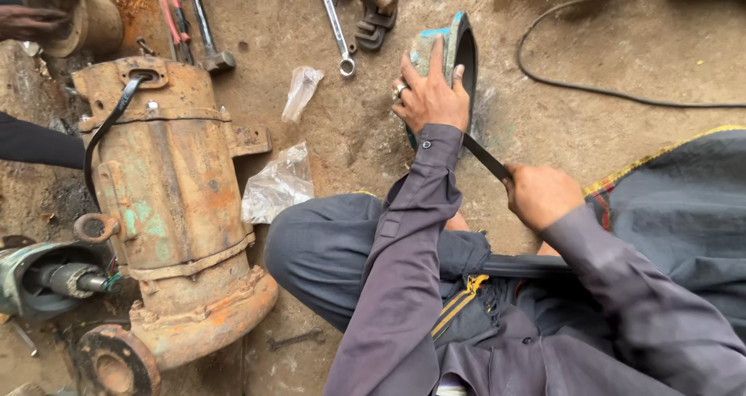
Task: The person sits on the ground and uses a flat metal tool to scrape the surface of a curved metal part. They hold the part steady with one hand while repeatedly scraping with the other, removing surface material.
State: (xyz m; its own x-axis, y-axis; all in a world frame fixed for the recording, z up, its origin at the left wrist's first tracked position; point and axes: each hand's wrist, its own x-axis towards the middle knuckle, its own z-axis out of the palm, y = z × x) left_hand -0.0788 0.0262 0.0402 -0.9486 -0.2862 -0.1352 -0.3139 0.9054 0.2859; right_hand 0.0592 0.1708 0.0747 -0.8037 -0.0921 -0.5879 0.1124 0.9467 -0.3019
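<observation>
Both hands are at work on a round metal cover stood on edge on the dirt floor, far of the knees. The left hand is spread over its rim, fingers curled on it, steadying it. The right hand is closed in a fist round a flat dark file, whose tip runs under the left wrist toward the cover's lower edge.

Blue-green paint and grime are seen on the cover, so the scraping seems partly done at most.

Two clear plastic bags lie to the left; contents cannot be made out. A rusty motor lies further left, wrenches at the far side. Another person's hands are seen far left.
</observation>
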